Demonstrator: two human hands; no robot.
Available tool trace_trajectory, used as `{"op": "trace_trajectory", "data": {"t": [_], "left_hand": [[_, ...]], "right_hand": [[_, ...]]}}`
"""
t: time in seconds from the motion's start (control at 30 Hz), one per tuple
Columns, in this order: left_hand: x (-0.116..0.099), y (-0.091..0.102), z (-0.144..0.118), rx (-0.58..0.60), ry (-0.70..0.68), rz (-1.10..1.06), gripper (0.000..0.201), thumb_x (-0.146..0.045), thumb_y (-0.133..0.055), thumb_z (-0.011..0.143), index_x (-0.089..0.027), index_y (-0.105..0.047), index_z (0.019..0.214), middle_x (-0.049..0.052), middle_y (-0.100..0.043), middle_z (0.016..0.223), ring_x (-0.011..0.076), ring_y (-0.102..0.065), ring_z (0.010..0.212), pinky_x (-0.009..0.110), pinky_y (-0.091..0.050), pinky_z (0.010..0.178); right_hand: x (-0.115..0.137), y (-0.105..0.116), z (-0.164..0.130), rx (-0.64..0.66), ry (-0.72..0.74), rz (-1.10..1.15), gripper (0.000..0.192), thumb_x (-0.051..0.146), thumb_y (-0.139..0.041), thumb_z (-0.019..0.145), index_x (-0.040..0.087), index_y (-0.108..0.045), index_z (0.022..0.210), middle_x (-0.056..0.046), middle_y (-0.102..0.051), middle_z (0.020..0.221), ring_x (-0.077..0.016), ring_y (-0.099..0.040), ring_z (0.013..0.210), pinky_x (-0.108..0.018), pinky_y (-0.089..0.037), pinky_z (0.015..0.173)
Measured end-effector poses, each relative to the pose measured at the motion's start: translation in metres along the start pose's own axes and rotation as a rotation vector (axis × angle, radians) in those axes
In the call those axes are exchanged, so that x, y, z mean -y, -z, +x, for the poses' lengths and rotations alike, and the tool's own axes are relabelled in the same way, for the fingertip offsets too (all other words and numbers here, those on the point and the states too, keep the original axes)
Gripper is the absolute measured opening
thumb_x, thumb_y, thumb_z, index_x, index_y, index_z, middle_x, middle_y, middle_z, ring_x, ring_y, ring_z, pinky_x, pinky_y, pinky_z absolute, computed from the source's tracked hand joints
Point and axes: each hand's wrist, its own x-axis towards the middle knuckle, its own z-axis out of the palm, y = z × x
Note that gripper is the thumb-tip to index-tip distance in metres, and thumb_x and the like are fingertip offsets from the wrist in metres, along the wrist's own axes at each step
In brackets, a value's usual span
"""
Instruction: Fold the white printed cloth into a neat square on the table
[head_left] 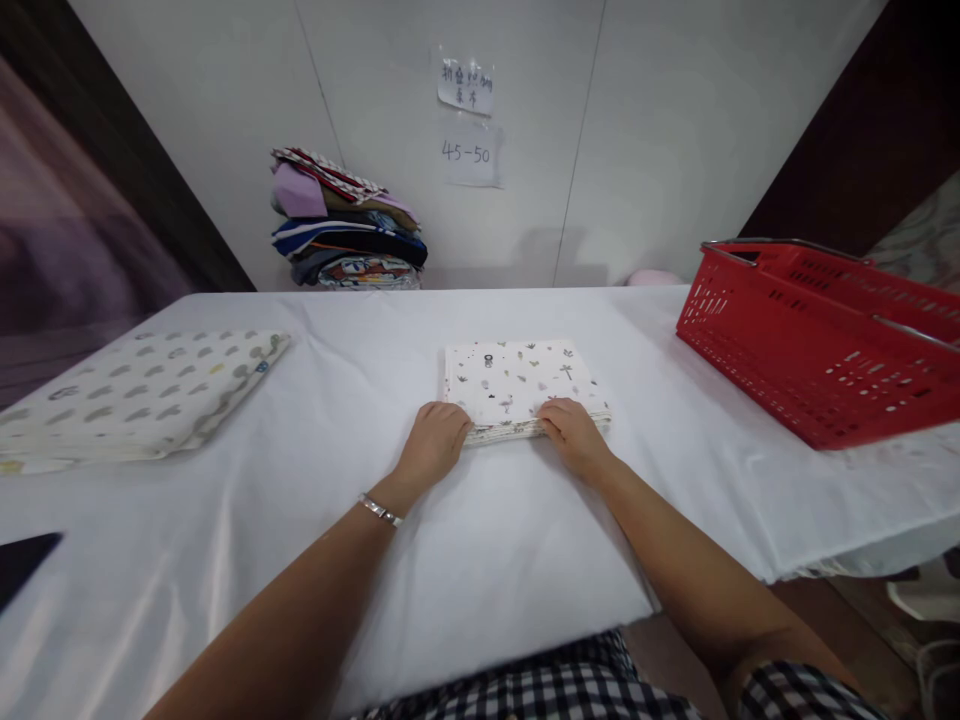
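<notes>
Folded printed cloth (517, 385) lies as a neat square at mid-surface; folding looks finished.
Left hand (435, 440) and right hand (571, 432) curl over its near edge, gripping both near corners. Not yet moved: red basket (817, 340) at right edge, clothes pile (345, 225) at far edge.

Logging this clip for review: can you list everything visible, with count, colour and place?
folded cloth: 1, white with small prints, table centre, under both hands
folded blanket: 1, cream with grey spots, table left
basket: 1, red plastic, table right
pile of clothes: 1, mixed colours, far edge by the wall
paper notes: 2, white, on the wall
table cover: 1, white, over the table
dark flat thing: 1, black, near left edge, cannot tell what
bracelet: 1, silver, left wrist
left hand: on cloth's near edge
right hand: on cloth's near edge
</notes>
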Motion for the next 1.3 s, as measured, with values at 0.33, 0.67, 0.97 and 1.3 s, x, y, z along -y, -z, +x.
{"op": "trace_trajectory", "data": {"t": [0.33,0.67,0.97,1.3], "left_hand": [[0.003,0.005,-0.004,0.020,-0.046,-0.023,0.023,-0.030,-0.040,0.090,-0.021,-0.059,0.082,0.004,-0.063,0.086,0.0178,-0.054,0.086,0.039,-0.037,0.091],[-0.002,0.002,0.002,-0.080,-0.075,-0.003,0.027,-0.035,-0.041,0.090,-0.022,-0.065,0.093,0.006,-0.066,0.103,0.0205,-0.057,0.100,0.042,-0.038,0.095],[-0.007,-0.026,-0.002,0.056,-0.137,0.072,0.038,-0.024,-0.032,0.092,-0.017,-0.050,0.125,0.009,-0.053,0.131,0.0213,-0.045,0.124,0.043,-0.033,0.105],[-0.001,-0.030,-0.004,0.021,-0.151,0.083,0.039,-0.027,-0.031,0.092,-0.019,-0.050,0.125,0.007,-0.053,0.131,0.0214,-0.046,0.123,0.044,-0.034,0.104]], "right_hand": [[-0.003,-0.001,-0.003,0.013,0.037,-0.027,0.022,0.024,-0.043,0.091,0.023,-0.065,0.096,-0.007,-0.064,0.102,-0.0213,-0.054,0.098,-0.039,-0.043,0.087],[-0.002,-0.006,0.001,-0.008,0.089,-0.057,0.020,0.018,-0.047,0.088,0.021,-0.066,0.091,-0.006,-0.065,0.095,-0.0189,-0.055,0.090,-0.035,-0.044,0.082],[-0.027,0.019,-0.006,-0.179,-0.042,0.017,0.023,0.021,-0.048,0.085,0.023,-0.065,0.101,-0.005,-0.066,0.103,-0.0187,-0.057,0.099,-0.035,-0.044,0.089],[-0.082,0.048,-0.039,-0.240,-0.504,0.184,0.020,0.025,-0.055,0.076,0.022,-0.071,0.087,-0.002,-0.070,0.091,-0.0174,-0.063,0.086,-0.030,-0.047,0.079]]}}
